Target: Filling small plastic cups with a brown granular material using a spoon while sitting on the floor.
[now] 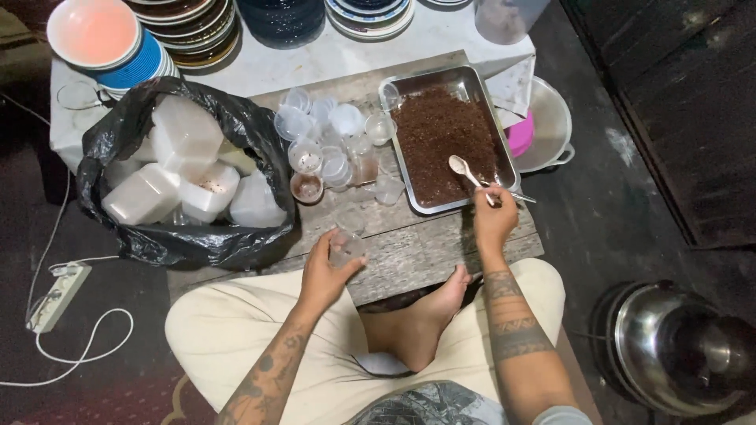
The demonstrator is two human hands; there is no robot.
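My left hand [327, 267] holds a small clear plastic cup [346, 248] over the low wooden board [417, 248]. My right hand [494, 216] grips a white plastic spoon [465, 169] by its handle, its bowl resting over the brown crumbly filling in a rectangular metal tray [453, 142]. Several small clear cups [331, 145] cluster left of the tray; some hold a bit of brown filling. I sit cross-legged with a bare foot [429, 311] under the board's near edge.
A black plastic bag [185, 169] full of white lidded containers sits at left. Stacks of bowls and plates [157, 31] line the far edge. A metal basin [551, 126] lies right of the tray, a steel pot [677, 346] at lower right, a power strip [59, 295] at left.
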